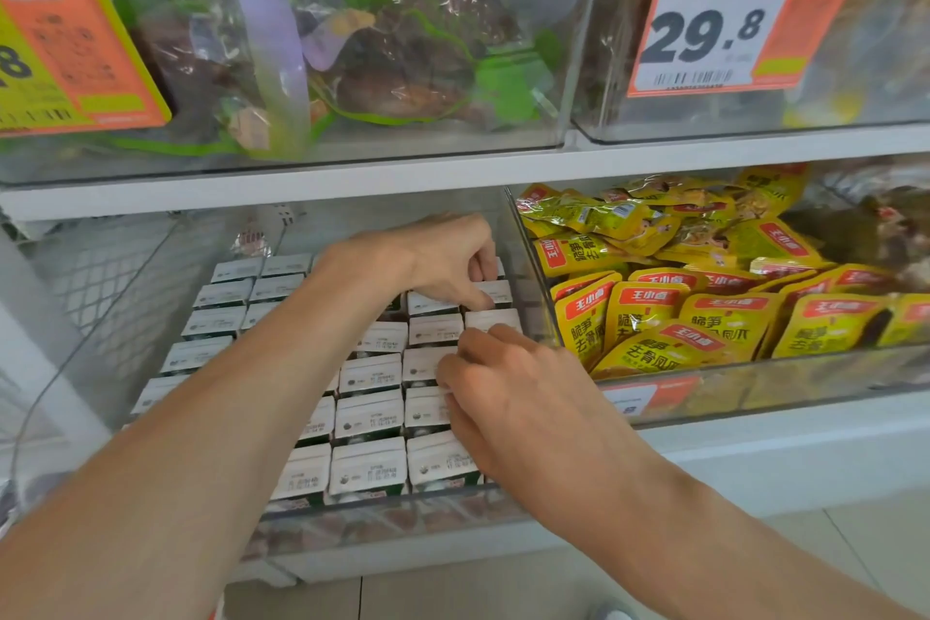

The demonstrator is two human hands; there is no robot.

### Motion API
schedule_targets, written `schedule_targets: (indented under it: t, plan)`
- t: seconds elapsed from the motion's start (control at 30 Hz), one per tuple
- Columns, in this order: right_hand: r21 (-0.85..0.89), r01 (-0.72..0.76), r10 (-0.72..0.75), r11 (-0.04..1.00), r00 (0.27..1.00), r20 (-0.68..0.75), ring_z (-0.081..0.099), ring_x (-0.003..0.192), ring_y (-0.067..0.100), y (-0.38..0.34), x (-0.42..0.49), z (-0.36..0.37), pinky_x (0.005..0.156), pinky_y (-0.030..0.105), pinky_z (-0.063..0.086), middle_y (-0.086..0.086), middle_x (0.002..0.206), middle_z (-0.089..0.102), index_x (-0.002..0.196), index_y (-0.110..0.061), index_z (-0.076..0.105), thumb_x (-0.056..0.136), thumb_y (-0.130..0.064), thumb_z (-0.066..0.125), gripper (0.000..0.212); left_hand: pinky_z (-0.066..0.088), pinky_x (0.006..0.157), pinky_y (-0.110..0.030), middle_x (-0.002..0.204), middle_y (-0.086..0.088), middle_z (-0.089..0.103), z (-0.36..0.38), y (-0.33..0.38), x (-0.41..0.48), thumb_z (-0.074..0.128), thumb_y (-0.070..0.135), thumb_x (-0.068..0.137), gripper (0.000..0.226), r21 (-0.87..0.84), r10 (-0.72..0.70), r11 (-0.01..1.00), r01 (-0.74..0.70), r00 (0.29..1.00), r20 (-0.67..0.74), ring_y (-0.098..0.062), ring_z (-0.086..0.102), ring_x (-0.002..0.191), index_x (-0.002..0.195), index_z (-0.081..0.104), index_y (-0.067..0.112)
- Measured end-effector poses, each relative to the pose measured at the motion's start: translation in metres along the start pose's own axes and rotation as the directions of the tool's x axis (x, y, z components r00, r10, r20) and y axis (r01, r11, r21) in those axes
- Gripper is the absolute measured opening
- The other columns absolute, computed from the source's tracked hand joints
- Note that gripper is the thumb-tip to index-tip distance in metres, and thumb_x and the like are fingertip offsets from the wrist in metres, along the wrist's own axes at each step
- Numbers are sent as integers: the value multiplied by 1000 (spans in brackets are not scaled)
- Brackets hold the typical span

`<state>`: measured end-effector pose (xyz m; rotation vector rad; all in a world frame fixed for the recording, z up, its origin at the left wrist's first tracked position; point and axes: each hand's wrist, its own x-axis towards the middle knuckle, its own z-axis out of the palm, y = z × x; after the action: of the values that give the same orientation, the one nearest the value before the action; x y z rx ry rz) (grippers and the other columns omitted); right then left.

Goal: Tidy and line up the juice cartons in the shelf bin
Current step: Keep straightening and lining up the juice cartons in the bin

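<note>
The left forearm crosses from the lower left and the right one comes in from the lower right; both end inside the clear shelf bin (126, 307). The right hand (508, 398) is curled knuckles-up at the right-hand column of juice cartons (370, 415), its fingertips tucked out of sight against them, so I cannot tell whether it grips a carton or only pushes. The left hand (448, 262) reaches further back, fingers and thumb bent down and pinching the top of a carton in the rear right rows. Around the hands the cartons stand upright, white tops up, packed in rows from front wall to back; the left columns look straight, while those near the left hand sit slightly askew with a dark gap among them. To do this well, I judge, the rear carton wants sliding square against its neighbours while the right hand braces the column; push sideways, not down, lest the tops crumple. Just beside the bin on the right lie yellow snack pouches (654, 312); above hangs a price tag (714, 20).
</note>
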<state>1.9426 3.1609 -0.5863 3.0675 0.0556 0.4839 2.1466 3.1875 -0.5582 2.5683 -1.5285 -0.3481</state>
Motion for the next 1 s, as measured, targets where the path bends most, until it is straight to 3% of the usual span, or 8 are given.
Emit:
schedule_targets:
  t: [0.2,0.27,0.37,0.47,0.57,0.7,0.87,1.0]
  plan:
    - [-8,-7,7,1000,1000,-13,65,70,20,0,0,1,46,29,39,-3,76,64,78,-21,69,65,-18,92,27,43,59,-8,87,10,71,5,-9,-15,90,25,71,25,-259,-35,966,-9,986,-165,2,61,72,93,78,22]
    - [-5,-8,8,1000,1000,-4,65,70,20,-1,0,0,46,29,39,-3,76,64,77,-21,69,66,-18,92,26,49,66,-8,88,10,74,8,-13,-22,91,17,71,26,-380,-58,924,-35,972,-228,6,65,72,93,77,21]
    - [16,-8,7,1000,1000,26,66,73,21,-1,1,-2,48,31,44,-2,79,66,81,-20,70,70,-16,89,22,61,81,-20,90,9,78,21,-12,-34,91,8,70,32,-524,-121,849,-77,935,-333,-4,75,84,95,77,22]
    - [17,17,-18,1000,996,91,65,87,23,0,3,-5,57,35,44,-1,93,66,95,-20,68,87,-16,75,11,61,83,-22,94,13,79,38,-3,-48,88,7,72,40,-570,-186,805,-167,841,-509,-2,74,88,104,72,24]
    - [33,1,-4,999,995,96,61,106,25,0,5,-6,67,36,40,1,112,61,116,-19,61,99,-19,58,17,54,83,-13,96,11,78,49,11,-60,85,2,74,50,-690,-373,678,-254,689,-621,-2,73,92,105,56,29]
    - [160,-67,62,985,998,32,53,122,25,-1,7,-7,85,37,54,1,131,50,141,-20,43,102,-25,54,41,57,82,-20,95,1,77,46,25,-81,80,-3,79,47,-767,-557,537,-351,535,-635,-9,74,93,112,55,18]
    - [331,-103,143,938,985,-100,64,106,26,-1,8,-10,73,25,44,2,127,52,139,-17,45,96,-26,69,50,56,75,-14,95,9,80,38,29,-131,81,6,87,45,-833,-652,451,-321,519,-553,-8,75,92,123,60,23]
    - [510,-86,165,856,980,-112,67,115,21,-3,10,-4,82,37,57,-3,140,56,153,-26,31,100,-53,59,66,56,73,-15,97,13,81,34,32,-168,85,22,86,41,-915,-719,314,-255,565,-404,-2,76,92,121,68,36]
